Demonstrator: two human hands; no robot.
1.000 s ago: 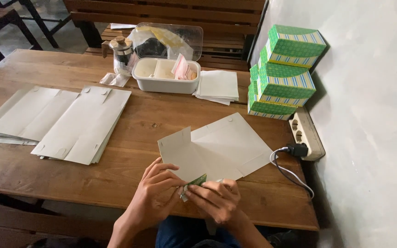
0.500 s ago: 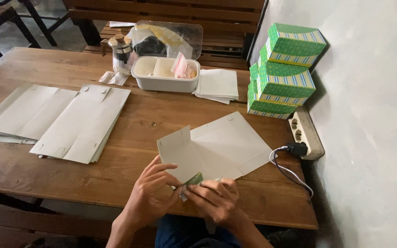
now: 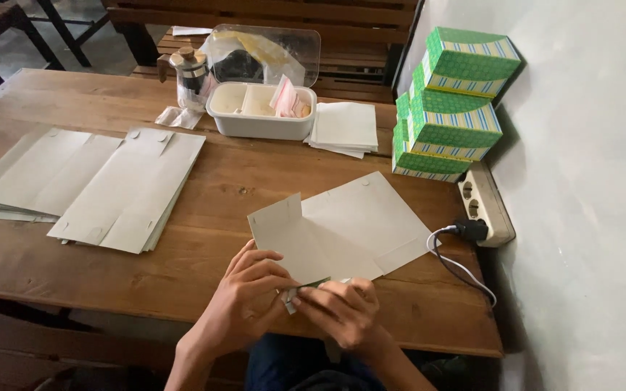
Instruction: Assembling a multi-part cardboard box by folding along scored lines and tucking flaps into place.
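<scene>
A flat grey cardboard box blank (image 3: 356, 224) lies on the wooden table (image 3: 219, 181) in front of me, with one panel raised at its left. My left hand (image 3: 251, 293) and my right hand (image 3: 342, 308) meet at the blank's near edge. Both pinch a small flap there, where a strip of green print shows between the fingers. The flap itself is mostly hidden by my fingers.
Stacks of flat grey blanks (image 3: 88, 181) lie at the left. A white lidded tub (image 3: 261, 108), a glass jar (image 3: 191, 76) and a pile of white sheets (image 3: 345, 127) stand at the back. Folded green boxes (image 3: 454, 108) stack against the wall above a power strip (image 3: 483, 206) with a white cable.
Both hands stay at the near edge of the blank, the fingers shifting slightly on the flap. The blank has barely moved.
</scene>
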